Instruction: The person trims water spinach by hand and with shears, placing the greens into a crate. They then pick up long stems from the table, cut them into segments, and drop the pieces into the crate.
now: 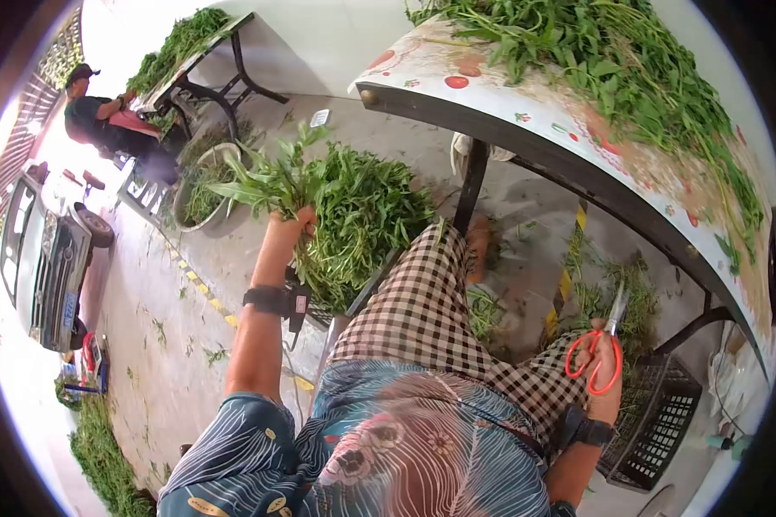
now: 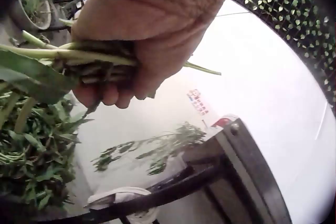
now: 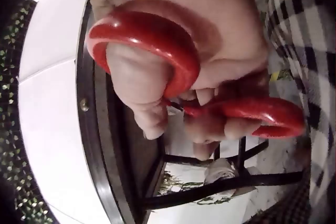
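My left hand (image 1: 295, 222) grips a bunch of leafy green stems (image 1: 272, 179) just above a large heap of the same greens (image 1: 375, 202) beside my knee. In the left wrist view, the fingers curl round the cut stems (image 2: 100, 56), and a few ends poke out past the hand (image 2: 152, 22). Over on the right, my right hand (image 1: 603, 351) holds scissors (image 1: 616, 312) with red handles, their blades directed away from me. The right wrist view shows the thumb through one red loop (image 3: 152, 29) and fingers through the other; the blades are hidden there.
A table (image 1: 422, 65) piled with greens (image 1: 612, 69) stands ahead on the right. Beneath it lie plant scraps, and a black crate (image 1: 664, 422) sits right. Further left are a tub (image 1: 220, 164), another person (image 1: 86, 116) at a second table, and a vehicle (image 1: 52, 258).
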A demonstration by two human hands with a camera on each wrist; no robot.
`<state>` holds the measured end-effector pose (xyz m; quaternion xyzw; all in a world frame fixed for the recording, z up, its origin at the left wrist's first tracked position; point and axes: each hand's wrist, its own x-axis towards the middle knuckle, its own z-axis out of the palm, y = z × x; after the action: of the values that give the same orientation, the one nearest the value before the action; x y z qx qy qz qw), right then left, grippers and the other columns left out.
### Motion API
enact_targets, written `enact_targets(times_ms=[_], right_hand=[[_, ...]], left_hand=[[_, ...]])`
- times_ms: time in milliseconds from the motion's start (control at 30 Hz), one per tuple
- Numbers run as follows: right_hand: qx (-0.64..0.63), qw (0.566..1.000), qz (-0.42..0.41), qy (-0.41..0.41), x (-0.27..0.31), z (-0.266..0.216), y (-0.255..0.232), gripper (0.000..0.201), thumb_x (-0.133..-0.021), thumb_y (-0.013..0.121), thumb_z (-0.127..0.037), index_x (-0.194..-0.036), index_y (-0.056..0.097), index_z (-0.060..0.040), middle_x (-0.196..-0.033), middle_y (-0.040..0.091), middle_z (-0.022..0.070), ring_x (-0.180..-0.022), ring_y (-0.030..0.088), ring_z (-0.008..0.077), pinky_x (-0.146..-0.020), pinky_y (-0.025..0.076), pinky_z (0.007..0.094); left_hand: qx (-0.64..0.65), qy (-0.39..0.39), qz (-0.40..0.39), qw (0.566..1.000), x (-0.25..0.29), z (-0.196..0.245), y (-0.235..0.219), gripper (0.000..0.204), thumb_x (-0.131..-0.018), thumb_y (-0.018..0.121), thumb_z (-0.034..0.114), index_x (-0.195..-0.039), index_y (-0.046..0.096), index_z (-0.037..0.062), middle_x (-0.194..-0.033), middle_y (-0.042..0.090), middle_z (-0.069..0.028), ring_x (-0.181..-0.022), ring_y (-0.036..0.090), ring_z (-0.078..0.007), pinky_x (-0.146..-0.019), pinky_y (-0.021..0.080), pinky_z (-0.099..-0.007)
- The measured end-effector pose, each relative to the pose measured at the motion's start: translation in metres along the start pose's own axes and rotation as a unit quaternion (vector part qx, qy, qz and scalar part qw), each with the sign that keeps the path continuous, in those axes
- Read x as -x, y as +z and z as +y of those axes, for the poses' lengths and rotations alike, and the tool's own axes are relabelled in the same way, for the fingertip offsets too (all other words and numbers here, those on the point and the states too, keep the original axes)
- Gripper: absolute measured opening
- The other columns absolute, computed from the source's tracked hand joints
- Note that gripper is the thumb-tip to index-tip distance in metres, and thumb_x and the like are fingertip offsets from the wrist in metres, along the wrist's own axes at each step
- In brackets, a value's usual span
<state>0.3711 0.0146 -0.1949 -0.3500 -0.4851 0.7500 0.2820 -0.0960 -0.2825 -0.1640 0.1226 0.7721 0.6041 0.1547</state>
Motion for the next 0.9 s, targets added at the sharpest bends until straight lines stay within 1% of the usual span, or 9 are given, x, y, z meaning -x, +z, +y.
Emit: enact_targets(times_ms=[167, 333, 433, 533, 633, 733, 767, 833, 900], right_hand=[[-0.067, 0.995, 0.077, -0.003, -0.006, 0.022, -0.020, 0.033, -0.094, 0.048, -0.030, -0.116, 0.052, -0.0053, -0.077, 0.054, 0.0027, -0.063, 0.047, 0.0088, -0.056, 0.042, 0.0246], [-0.117, 0.991, 0.072, 0.006, -0.013, 0.029, -0.030, 0.032, -0.094, 0.048, -0.029, -0.116, 0.051, -0.0065, -0.080, 0.052, 0.0022, -0.065, 0.048, 0.0095, -0.059, 0.044, 0.0264], [-0.113, 0.991, 0.068, 0.010, -0.016, 0.034, -0.035, 0.034, -0.094, 0.049, -0.032, -0.118, 0.050, -0.0078, -0.083, 0.053, 0.0026, -0.066, 0.049, 0.0100, -0.059, 0.044, 0.0282], [-0.135, 0.986, 0.094, 0.025, -0.018, 0.031, -0.028, 0.034, -0.094, 0.048, -0.030, -0.120, 0.049, -0.0078, -0.084, 0.054, 0.0029, -0.066, 0.049, 0.0103, -0.059, 0.045, 0.0285], [-0.136, 0.987, 0.079, 0.020, -0.021, 0.031, -0.027, 0.034, -0.095, 0.047, -0.029, -0.121, 0.048, -0.0076, -0.085, 0.055, 0.0031, -0.067, 0.050, 0.0104, -0.060, 0.045, 0.0288], [-0.129, 0.988, 0.078, 0.024, -0.024, 0.031, -0.027, 0.034, -0.095, 0.047, -0.028, -0.122, 0.047, -0.0072, -0.085, 0.055, 0.0034, -0.067, 0.050, 0.0109, -0.059, 0.045, 0.0291], [-0.133, 0.987, 0.080, 0.030, -0.024, 0.031, -0.027, 0.034, -0.095, 0.047, -0.028, -0.122, 0.047, -0.0071, -0.085, 0.055, 0.0034, -0.067, 0.051, 0.0113, -0.059, 0.045, 0.0292], [-0.142, 0.985, 0.087, 0.041, -0.025, 0.030, -0.025, 0.034, -0.095, 0.046, -0.028, -0.122, 0.047, -0.0069, -0.085, 0.055, 0.0035, -0.067, 0.051, 0.0119, -0.059, 0.045, 0.0293], [-0.130, 0.988, 0.075, 0.030, -0.025, 0.032, -0.029, 0.034, -0.095, 0.047, -0.028, -0.121, 0.047, -0.0071, -0.083, 0.056, 0.0036, -0.067, 0.051, 0.0122, -0.059, 0.045, 0.0296]], left_hand=[[-0.053, -0.018, -0.024, 0.998, -0.014, -0.040, -0.006, 0.011, -0.079, 0.062, 0.014, -0.077, 0.060, 0.0034, -0.065, 0.057, -0.0026, -0.055, 0.052, -0.0121, -0.051, 0.041, -0.0271], [-0.018, 0.019, -0.092, 0.995, -0.021, -0.047, 0.005, 0.005, -0.073, 0.061, 0.007, -0.075, 0.059, 0.0033, -0.062, 0.053, 0.0006, -0.055, 0.048, -0.0094, -0.051, 0.038, -0.0262], [-0.068, 0.004, -0.086, 0.994, -0.031, -0.057, 0.004, 0.006, -0.072, 0.062, 0.006, -0.076, 0.058, 0.0025, -0.064, 0.053, 0.0005, -0.056, 0.047, -0.0090, -0.051, 0.038, -0.0258], [-0.035, 0.022, -0.089, 0.995, -0.038, -0.058, 0.004, 0.008, -0.073, 0.062, 0.006, -0.078, 0.058, 0.0014, -0.068, 0.054, 0.0001, -0.058, 0.047, -0.0089, -0.051, 0.037, -0.0263], [-0.116, 0.039, -0.114, 0.986, -0.055, -0.053, 0.006, 0.019, -0.072, 0.066, 0.013, -0.084, 0.060, -0.0004, -0.074, 0.060, -0.0046, -0.065, 0.055, -0.0142, -0.056, 0.043, -0.0294], [-0.318, -0.043, -0.038, 0.946, -0.099, -0.094, 0.007, 0.040, -0.069, 0.070, 0.021, -0.099, 0.059, -0.0036, -0.081, 0.064, -0.0113, -0.075, 0.061, -0.0219, -0.067, 0.048, -0.0322], [-0.329, -0.046, 0.015, 0.943, -0.110, -0.116, 0.007, 0.046, -0.068, 0.071, 0.023, -0.103, 0.057, -0.0046, -0.083, 0.064, -0.0131, -0.077, 0.062, -0.0238, -0.069, 0.048, -0.0325], [-0.348, -0.049, 0.119, 0.929, -0.125, -0.144, 0.012, 0.059, -0.066, 0.073, 0.026, -0.111, 0.053, -0.0066, -0.085, 0.065, -0.0167, -0.081, 0.063, -0.0275, -0.074, 0.049, -0.0331], [-0.205, -0.127, 0.113, 0.964, -0.124, -0.140, 0.020, 0.056, -0.070, 0.070, 0.023, -0.113, 0.050, -0.0072, -0.085, 0.062, -0.0141, -0.077, 0.062, -0.0247, -0.065, 0.051, -0.0353]])
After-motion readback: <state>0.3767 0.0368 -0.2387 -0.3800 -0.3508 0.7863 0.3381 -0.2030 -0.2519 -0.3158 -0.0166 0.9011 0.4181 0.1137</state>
